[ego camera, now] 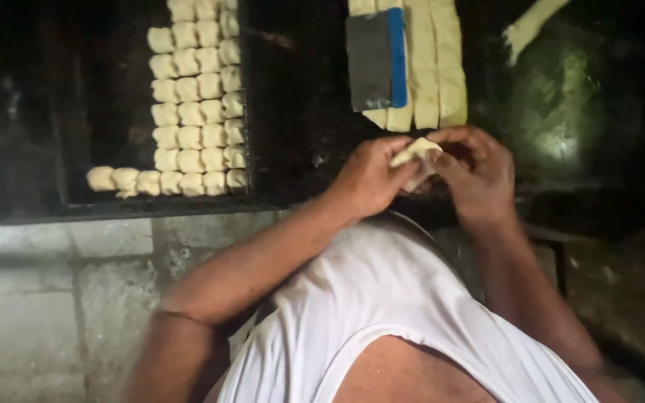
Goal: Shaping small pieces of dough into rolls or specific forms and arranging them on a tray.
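**Shaping dough by hand**

Folding a dough piece, left hand and right hand close their fingers around it. Beyond, cut dough strips lie uncut under a scraper; the dark tray holds many finished pieces.

Single head-worn view, steeply downward, close over dark worktop

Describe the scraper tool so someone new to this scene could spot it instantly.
Start at the dark worktop and find the long pale dough strips at its top centre. The scraper lies on their left edge: a flat grey rectangular blade with a blue grip down its right side, the only non-dough item there.
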